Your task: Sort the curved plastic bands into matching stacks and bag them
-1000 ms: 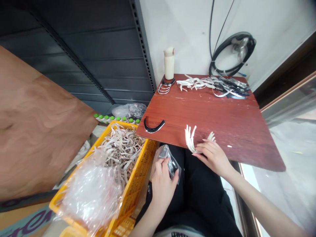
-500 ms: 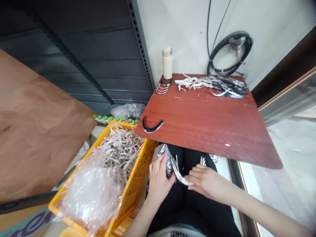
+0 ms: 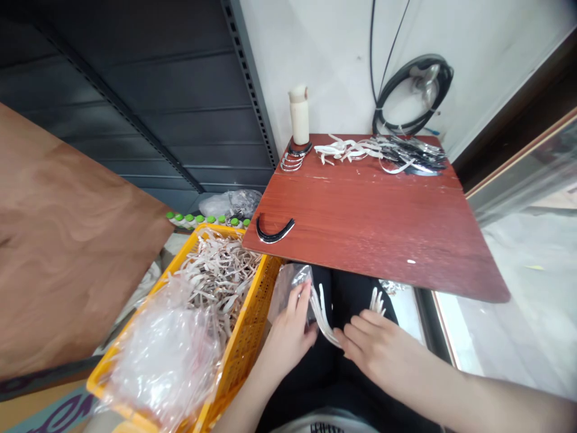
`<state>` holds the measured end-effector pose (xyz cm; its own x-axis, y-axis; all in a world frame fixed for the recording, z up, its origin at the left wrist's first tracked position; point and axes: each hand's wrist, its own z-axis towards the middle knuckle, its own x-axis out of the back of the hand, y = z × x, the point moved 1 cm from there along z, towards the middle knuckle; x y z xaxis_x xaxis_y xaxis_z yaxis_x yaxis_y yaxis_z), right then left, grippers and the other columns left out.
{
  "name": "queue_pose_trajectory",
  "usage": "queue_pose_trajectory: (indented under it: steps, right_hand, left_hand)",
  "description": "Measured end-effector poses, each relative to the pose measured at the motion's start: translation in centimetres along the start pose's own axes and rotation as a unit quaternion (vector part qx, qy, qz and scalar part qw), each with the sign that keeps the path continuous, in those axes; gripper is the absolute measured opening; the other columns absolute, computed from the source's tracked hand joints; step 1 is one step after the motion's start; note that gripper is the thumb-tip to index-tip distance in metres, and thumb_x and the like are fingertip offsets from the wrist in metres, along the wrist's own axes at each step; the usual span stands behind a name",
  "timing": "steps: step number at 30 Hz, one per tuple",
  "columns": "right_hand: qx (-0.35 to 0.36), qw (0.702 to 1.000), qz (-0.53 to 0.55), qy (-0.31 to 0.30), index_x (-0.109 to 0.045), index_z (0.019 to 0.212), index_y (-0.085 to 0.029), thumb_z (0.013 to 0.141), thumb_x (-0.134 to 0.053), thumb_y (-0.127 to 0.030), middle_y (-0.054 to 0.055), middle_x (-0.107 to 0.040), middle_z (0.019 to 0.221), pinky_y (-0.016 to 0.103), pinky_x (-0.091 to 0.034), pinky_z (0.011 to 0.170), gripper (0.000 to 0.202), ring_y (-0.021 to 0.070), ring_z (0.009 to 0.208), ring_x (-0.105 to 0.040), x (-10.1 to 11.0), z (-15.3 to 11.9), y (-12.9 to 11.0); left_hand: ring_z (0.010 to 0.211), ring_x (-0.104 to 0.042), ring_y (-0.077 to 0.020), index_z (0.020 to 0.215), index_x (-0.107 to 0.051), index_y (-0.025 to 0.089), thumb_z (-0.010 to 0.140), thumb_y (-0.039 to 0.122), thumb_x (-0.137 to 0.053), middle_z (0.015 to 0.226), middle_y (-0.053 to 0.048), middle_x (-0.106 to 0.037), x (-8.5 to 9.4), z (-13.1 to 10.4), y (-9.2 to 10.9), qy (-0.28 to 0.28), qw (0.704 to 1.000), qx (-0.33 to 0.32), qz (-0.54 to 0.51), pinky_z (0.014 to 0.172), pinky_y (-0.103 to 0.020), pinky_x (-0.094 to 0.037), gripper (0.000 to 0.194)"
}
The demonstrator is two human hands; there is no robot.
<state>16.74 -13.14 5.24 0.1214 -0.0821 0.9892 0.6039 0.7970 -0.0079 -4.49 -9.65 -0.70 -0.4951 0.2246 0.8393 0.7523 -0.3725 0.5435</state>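
My left hand (image 3: 291, 328) is closed on a clear plastic bag (image 3: 282, 288) above my lap. A bundle of curved, shiny silver-white strips (image 3: 322, 316) runs from the bag's mouth to my right hand (image 3: 372, 343), whose fingers are wrapped round it. The strips' other ends stick up past my right knuckles. How far they reach into the bag is hidden by my left fingers. On the table's near left corner lies a black curved strip (image 3: 274, 234), apart from both hands.
Left of my lap is a yellow crate (image 3: 243, 325) with many loose strips (image 3: 220, 270) and a pile of clear bags (image 3: 166, 355). The red-brown table (image 3: 360, 222) bears a cream bottle (image 3: 299, 117) and a strip pile (image 3: 406, 154) at the back. Coiled black cable (image 3: 383, 111) hangs behind.
My right hand has shifted slightly down, still holding the strips. My left hand has turned a little, and more of the clear bag shows beside it. The view has moved slightly.
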Motion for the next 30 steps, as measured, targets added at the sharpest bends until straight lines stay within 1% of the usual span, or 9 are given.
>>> queue_pose_trajectory:
  steps: [2,7,11,14,18,21,23,26,30]
  right_hand:
    - [0.017,0.999,0.036,0.004,-0.066,0.108,-0.014,0.092,-0.057,-0.016,0.005,-0.064,0.080,0.037,-0.037,0.074,0.019,0.0220,0.074,-0.053,0.8,-0.1,0.1]
    - [0.057,0.990,0.133,-0.005,-0.066,0.102,-0.017,0.097,-0.052,-0.019,0.002,-0.063,0.077,0.035,-0.035,0.073,0.014,0.0189,0.071,-0.050,1.9,0.0,0.0]
    - [0.065,0.974,0.215,-0.041,-0.065,0.101,-0.020,0.098,-0.052,-0.024,0.001,-0.063,0.081,0.033,-0.035,0.076,0.013,0.0178,0.074,-0.049,1.6,0.3,1.1]
    - [0.037,0.965,0.247,-0.077,-0.064,0.105,-0.022,0.099,-0.051,-0.028,0.002,-0.064,0.086,0.033,-0.034,0.079,0.015,0.0185,0.079,-0.050,0.9,0.3,2.6]
    - [-0.011,0.960,0.259,-0.106,-0.064,0.100,-0.022,0.098,-0.050,-0.030,0.003,-0.063,0.085,0.033,-0.033,0.080,0.016,0.0193,0.081,-0.051,-0.3,-0.2,3.8]
    - [-0.040,0.963,0.246,-0.103,-0.064,0.099,-0.022,0.098,-0.049,-0.028,0.003,-0.062,0.082,0.034,-0.031,0.081,0.016,0.0197,0.080,-0.052,-0.8,-0.6,3.9]
    - [-0.057,0.968,0.226,-0.097,-0.064,0.098,-0.021,0.097,-0.049,-0.026,0.003,-0.062,0.080,0.034,-0.030,0.079,0.016,0.0197,0.078,-0.052,-0.7,-0.6,3.5]
    - [-0.076,0.978,0.175,-0.086,-0.064,0.093,-0.019,0.095,-0.050,-0.022,0.003,-0.062,0.078,0.035,-0.029,0.075,0.015,0.0196,0.074,-0.052,-0.5,0.1,2.5]
    - [-0.058,0.988,0.126,-0.063,-0.063,0.085,-0.017,0.091,-0.051,-0.024,0.005,-0.062,0.075,0.037,-0.030,0.076,0.015,0.0200,0.070,-0.053,-0.8,2.0,0.9]
  left_hand:
    - [0.118,-0.062,-0.0272,0.156,-0.011,0.028,0.077,0.009,-0.056,0.151,-0.014,-0.039,0.0,0.3,0.0,0.002,1.000,0.002,0.000,0.092,-0.039,-0.056,0.093]
    - [0.098,-0.069,-0.0194,0.147,-0.037,0.029,0.084,0.015,-0.053,0.150,-0.010,-0.043,-0.1,0.9,-0.1,-0.001,1.000,-0.009,-0.004,0.083,-0.031,-0.058,0.067]
    - [0.075,-0.067,-0.0100,0.134,-0.052,0.028,0.087,0.016,-0.052,0.140,-0.007,-0.052,0.4,1.5,-0.8,-0.014,0.998,-0.046,-0.046,0.073,-0.024,-0.057,0.049]
    - [0.071,-0.063,-0.0082,0.127,-0.057,0.026,0.087,0.019,-0.056,0.134,-0.006,-0.055,1.3,2.2,-1.7,-0.040,0.994,-0.069,-0.078,0.074,-0.024,-0.056,0.041]
    - [0.072,-0.063,-0.0082,0.131,-0.054,0.027,0.084,0.015,-0.057,0.133,-0.006,-0.053,2.6,2.9,-2.6,-0.090,0.991,-0.062,-0.080,0.079,-0.026,-0.056,0.048]
    - [0.071,-0.063,-0.0075,0.137,-0.048,0.029,0.088,0.015,-0.052,0.136,-0.005,-0.050,3.3,2.7,-2.4,-0.102,0.991,-0.058,-0.062,0.079,-0.027,-0.057,0.052]
    - [0.080,-0.067,-0.0114,0.143,-0.041,0.030,0.089,0.014,-0.048,0.138,-0.006,-0.049,3.4,2.2,-1.6,-0.091,0.994,-0.059,-0.013,0.082,-0.030,-0.058,0.056]
    - [0.104,-0.067,-0.0205,0.148,-0.033,0.027,0.088,0.009,-0.043,0.142,-0.009,-0.048,3.0,1.2,0.2,-0.056,0.995,-0.048,0.070,0.087,-0.034,-0.058,0.063]
    - [0.109,-0.067,-0.0223,0.151,-0.025,0.023,0.081,0.001,-0.039,0.153,-0.013,-0.040,1.9,0.0,2.4,-0.062,0.991,-0.057,0.106,0.088,-0.035,-0.059,0.075]
